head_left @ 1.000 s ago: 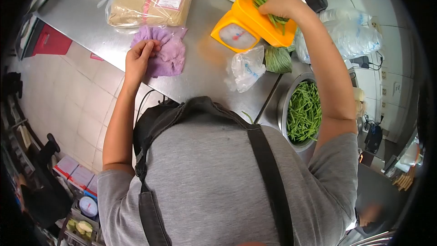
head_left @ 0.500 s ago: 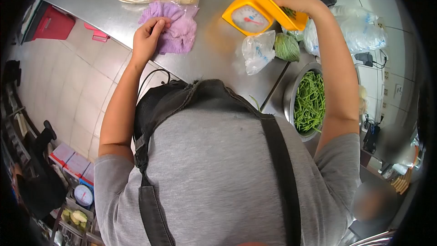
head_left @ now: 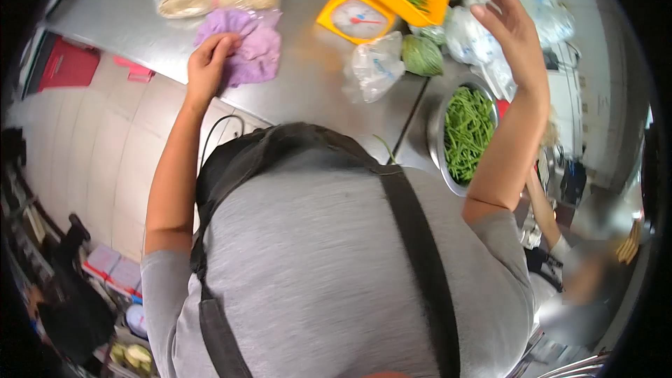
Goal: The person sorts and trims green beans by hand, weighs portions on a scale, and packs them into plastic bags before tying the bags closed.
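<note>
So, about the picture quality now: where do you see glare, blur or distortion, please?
Head view: bright glare on the steel table, left of the purple cloth; head view: floor tiles with bowed lines, black corners; head view: smeared blur at lower right, near another person's arm.

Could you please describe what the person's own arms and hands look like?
The left hand and right hand are bare, with no gloves or wristwear visible. Both forearms are uncovered below the short, plain grey fabric sleeves, which end near the elbows. Black fabric straps run over the matching grey shirt.
</note>
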A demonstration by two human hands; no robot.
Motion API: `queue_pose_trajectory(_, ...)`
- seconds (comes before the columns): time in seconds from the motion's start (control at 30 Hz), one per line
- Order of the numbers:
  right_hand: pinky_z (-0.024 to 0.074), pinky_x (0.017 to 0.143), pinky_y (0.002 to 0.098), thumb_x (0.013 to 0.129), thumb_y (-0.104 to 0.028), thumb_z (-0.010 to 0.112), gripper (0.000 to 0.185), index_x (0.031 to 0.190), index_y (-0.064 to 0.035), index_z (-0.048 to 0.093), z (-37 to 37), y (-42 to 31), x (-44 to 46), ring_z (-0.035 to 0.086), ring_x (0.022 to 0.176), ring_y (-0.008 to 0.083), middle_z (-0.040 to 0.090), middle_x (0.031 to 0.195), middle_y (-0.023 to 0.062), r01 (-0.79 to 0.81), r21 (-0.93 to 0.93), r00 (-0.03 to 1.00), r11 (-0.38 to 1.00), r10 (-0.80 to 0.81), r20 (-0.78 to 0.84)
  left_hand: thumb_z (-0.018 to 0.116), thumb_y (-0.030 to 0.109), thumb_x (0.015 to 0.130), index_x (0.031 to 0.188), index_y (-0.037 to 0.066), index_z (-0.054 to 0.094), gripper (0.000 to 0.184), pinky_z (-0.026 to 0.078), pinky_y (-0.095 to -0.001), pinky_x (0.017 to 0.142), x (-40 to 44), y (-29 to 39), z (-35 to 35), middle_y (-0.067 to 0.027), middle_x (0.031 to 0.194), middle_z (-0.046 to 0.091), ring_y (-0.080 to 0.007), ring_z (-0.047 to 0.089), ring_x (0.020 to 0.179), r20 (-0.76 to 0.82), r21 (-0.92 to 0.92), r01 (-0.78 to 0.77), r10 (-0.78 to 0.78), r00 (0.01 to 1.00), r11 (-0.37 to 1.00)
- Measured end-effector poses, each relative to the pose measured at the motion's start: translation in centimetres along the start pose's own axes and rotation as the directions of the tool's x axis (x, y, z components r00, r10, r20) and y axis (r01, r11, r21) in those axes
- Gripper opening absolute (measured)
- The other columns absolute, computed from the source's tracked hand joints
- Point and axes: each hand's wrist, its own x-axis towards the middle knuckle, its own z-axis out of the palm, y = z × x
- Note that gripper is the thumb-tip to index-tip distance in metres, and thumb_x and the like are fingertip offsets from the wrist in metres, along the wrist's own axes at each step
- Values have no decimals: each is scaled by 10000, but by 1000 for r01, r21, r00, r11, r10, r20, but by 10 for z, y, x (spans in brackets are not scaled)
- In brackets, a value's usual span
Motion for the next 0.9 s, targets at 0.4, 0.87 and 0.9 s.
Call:
queue_pose_trajectory(0.4,453,1007,409,679,-20,752,657,1305,-104,571,-18,120,-192,519,1222,320,541,1351,111,-187,-730,799,657,534,277,531,185,1023,1086,-2,683,249,463,-258,834,-1,5,2,-47,995,688,-110,611,928,26,-26,-14,15,1000,1000)
queue_pose_trajectory(0.87,317,1045,481,577,-107,804,734,1270,-178,572,1,162,-159,431,1271,280,535,1270,30,-45,-749,826,661,446,344,536,191,1024,1098,-4,682,254,458,-248,840,-2,8,6,-46,988,685,-107,604,918,0,1,9,-9,1000,1000)
queue_pose_trajectory(0.9,317,1039,480,563,-149,824,733,1254,-178,582,-1,165,-158,431,1266,276,539,1249,30,-14,-774,812,634,458,361,536,192,1024,1096,-3,684,255,459,-248,842,-2,7,5,-46,986,685,-107,603,918,-2,-5,8,-8,1000,1000)
